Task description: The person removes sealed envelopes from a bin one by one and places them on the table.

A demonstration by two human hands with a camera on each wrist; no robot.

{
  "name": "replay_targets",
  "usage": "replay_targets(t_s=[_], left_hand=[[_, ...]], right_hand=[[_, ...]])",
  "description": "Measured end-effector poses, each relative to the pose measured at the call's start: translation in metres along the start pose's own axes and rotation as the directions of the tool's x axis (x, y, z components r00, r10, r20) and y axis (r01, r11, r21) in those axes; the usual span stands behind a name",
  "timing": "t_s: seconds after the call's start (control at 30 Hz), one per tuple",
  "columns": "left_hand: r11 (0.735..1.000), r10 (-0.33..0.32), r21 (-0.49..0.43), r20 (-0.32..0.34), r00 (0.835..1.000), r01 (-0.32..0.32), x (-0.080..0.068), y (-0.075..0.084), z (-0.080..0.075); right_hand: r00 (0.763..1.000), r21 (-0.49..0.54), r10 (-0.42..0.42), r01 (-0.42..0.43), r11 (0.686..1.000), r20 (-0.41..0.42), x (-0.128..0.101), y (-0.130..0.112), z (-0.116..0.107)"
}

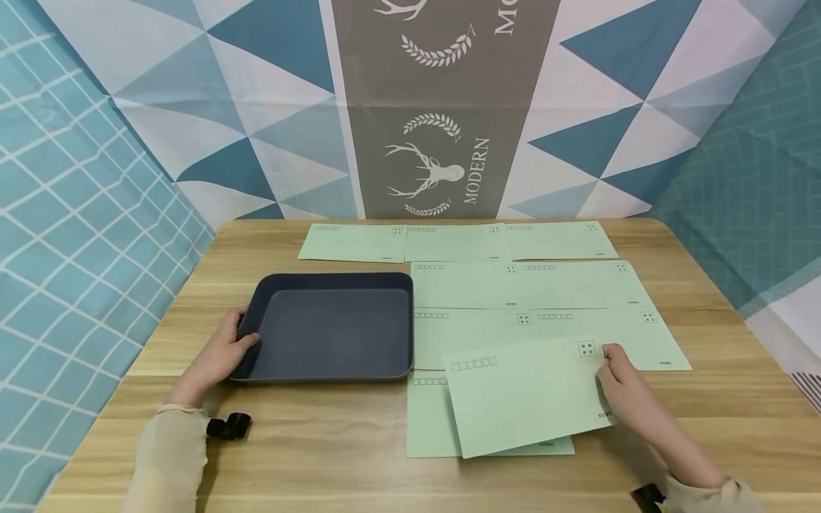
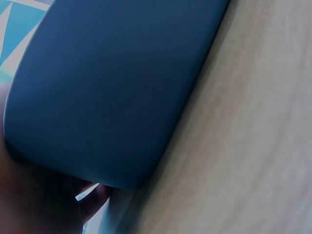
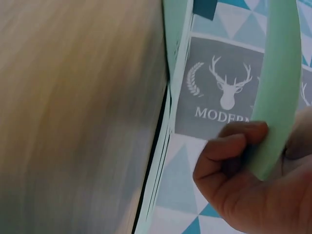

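Observation:
A dark blue-grey rectangular tray [image 1: 336, 335] lies on the left half of the table with nothing in it. My left hand [image 1: 221, 349] grips its left wall, thumb over the rim and fingers on the outer side. In the left wrist view the tray's side [image 2: 107, 92] fills most of the picture and hides part of that hand [image 2: 39, 200]. My right hand [image 1: 625, 388] pinches a pale green envelope [image 1: 522, 399] by its right edge, tilted above other envelopes. The right wrist view shows this envelope [image 3: 278, 83] nearly edge-on between the curled fingers and thumb of the hand [image 3: 253, 185].
Several more green envelopes [image 1: 458, 242] lie in rows from the table's back edge to its front right, some edges overlapping. One envelope [image 1: 426, 420] is partly covered by the held one. The wooden table [image 1: 308, 456] meets a patterned cloth backdrop [image 1: 423, 92] behind.

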State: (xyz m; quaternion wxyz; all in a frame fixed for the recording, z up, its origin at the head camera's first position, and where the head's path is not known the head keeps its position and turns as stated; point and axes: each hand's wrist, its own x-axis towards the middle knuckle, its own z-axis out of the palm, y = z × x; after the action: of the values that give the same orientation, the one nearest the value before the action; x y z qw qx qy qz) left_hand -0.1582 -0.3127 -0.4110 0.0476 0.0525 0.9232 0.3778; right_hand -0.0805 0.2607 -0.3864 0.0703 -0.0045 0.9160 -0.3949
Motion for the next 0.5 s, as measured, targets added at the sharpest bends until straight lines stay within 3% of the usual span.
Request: replay_targets(t_s=[0.27,0.5], left_hand=[[1.0,-0.006,-0.005,0.003,1.0,0.006,0.001,0.001,-0.001],[1.0,-0.005,-0.008,0.004,1.0,0.005,0.002,0.002,-0.002]], right_hand=[[0.997,-0.043,0.051,-0.048,0.998,0.05,0.001,0.029,-0.018],[0.987,-0.092,0.121,-0.112,0.989,0.102,0.005,0.059,-0.047]])
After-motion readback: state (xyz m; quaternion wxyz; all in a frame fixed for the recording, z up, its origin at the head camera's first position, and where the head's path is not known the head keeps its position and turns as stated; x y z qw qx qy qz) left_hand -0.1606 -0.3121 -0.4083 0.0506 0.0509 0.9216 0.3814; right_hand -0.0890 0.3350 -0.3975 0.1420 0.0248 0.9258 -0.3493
